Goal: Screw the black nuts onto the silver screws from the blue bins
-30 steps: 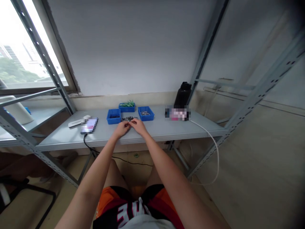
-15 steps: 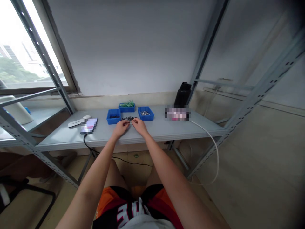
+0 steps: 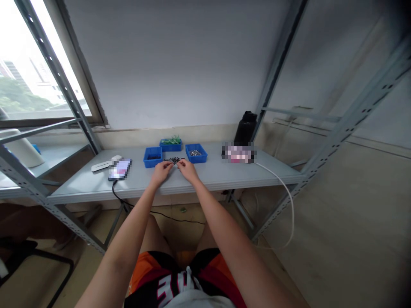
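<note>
My left hand (image 3: 162, 172) and my right hand (image 3: 187, 170) rest close together at the front of a grey shelf table. Fingers of both are pinched together; whatever they hold is too small to make out. Just beyond the fingertips lies a loose pile of small dark pieces (image 3: 174, 160). Around it stand three blue bins: the left bin (image 3: 153, 164) has dark bits inside, the back bin (image 3: 170, 147) carries green strips (image 3: 171, 140), and the right bin (image 3: 198, 160) contains small silvery pieces (image 3: 195, 152).
A phone (image 3: 120, 169) with a black cable lies at the left, beside a white object (image 3: 102, 166). At the right stand a black bottle (image 3: 245, 129) and a blurred device (image 3: 239, 153) with a white cable (image 3: 282, 182). Metal rack posts (image 3: 278, 68) frame the table.
My left hand has shifted slightly left, and the gap between the fingertips of both hands looks a little wider. The bins stay in place.
</note>
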`<state>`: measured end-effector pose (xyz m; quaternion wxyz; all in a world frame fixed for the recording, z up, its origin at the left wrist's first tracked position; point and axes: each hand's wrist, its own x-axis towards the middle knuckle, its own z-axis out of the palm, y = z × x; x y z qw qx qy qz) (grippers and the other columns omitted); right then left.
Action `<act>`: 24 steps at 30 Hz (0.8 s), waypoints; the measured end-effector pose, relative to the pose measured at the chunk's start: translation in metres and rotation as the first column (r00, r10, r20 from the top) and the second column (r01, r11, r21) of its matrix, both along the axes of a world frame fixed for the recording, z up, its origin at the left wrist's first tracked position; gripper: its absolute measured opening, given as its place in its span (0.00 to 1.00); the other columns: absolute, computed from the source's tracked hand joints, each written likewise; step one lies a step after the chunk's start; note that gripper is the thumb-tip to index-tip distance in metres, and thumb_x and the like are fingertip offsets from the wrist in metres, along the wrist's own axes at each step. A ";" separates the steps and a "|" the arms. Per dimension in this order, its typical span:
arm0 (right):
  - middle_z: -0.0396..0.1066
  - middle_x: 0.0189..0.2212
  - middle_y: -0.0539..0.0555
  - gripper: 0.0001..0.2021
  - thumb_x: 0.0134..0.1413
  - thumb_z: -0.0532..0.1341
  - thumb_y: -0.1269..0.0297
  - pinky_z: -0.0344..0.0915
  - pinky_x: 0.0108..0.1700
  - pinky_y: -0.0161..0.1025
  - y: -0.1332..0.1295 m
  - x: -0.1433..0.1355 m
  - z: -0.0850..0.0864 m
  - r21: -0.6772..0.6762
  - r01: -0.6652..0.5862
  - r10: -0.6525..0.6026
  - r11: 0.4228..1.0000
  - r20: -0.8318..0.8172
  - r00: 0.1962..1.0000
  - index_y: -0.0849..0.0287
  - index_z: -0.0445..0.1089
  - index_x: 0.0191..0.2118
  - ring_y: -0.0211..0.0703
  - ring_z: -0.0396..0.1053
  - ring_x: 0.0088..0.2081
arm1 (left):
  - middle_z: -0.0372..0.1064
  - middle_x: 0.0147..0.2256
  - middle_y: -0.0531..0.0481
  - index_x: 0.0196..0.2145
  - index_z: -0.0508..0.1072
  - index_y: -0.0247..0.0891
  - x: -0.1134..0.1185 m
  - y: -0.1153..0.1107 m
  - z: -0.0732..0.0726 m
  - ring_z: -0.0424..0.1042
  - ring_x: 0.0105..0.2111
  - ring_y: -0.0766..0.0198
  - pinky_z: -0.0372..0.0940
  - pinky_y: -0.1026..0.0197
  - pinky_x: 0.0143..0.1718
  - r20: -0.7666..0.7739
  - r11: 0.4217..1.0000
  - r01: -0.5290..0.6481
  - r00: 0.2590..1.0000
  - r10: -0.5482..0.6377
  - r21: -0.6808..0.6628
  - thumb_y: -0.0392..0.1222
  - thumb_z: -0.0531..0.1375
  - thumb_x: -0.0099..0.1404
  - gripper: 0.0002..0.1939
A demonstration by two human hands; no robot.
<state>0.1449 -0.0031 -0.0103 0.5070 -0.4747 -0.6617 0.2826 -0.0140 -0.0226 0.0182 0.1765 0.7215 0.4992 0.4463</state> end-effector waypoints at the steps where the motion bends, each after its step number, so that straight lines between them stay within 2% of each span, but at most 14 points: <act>1: 0.74 0.29 0.51 0.08 0.57 0.57 0.60 0.67 0.40 0.38 0.000 0.000 0.000 -0.001 0.000 0.000 1.000 0.002 1.000 0.56 0.71 0.33 0.42 0.71 0.34 | 0.78 0.39 0.43 0.37 0.79 0.35 0.000 0.000 0.000 0.74 0.37 0.57 0.67 0.58 0.44 0.008 1.000 0.000 1.000 0.000 0.002 0.42 0.60 0.62 0.11; 15: 0.74 0.29 0.51 0.07 0.57 0.57 0.63 0.66 0.40 0.37 -0.002 0.000 0.004 -0.023 -0.018 0.018 1.000 -0.004 1.000 0.57 0.71 0.34 0.41 0.71 0.33 | 0.77 0.41 0.42 0.38 0.79 0.35 0.000 -0.001 0.001 0.74 0.38 0.58 0.67 0.57 0.45 0.033 1.000 -0.003 0.999 0.003 0.001 0.42 0.60 0.62 0.11; 21: 0.72 0.27 0.50 0.08 0.58 0.57 0.64 0.62 0.38 0.36 -0.010 -0.002 0.009 -0.041 -0.144 0.148 0.989 0.158 0.976 0.58 0.72 0.32 0.39 0.68 0.30 | 0.77 0.41 0.43 0.40 0.79 0.35 -0.001 0.001 -0.003 0.74 0.39 0.58 0.67 0.57 0.45 0.049 1.000 0.016 0.999 -0.017 0.024 0.43 0.59 0.63 0.13; 24: 0.73 0.28 0.51 0.08 0.59 0.57 0.65 0.60 0.37 0.36 -0.014 -0.003 0.011 -0.048 -0.153 0.159 0.987 0.194 0.968 0.59 0.73 0.33 0.40 0.68 0.32 | 0.78 0.40 0.43 0.39 0.79 0.35 -0.002 0.002 -0.004 0.74 0.39 0.59 0.68 0.58 0.45 0.052 0.999 0.033 0.998 -0.034 0.017 0.42 0.59 0.62 0.12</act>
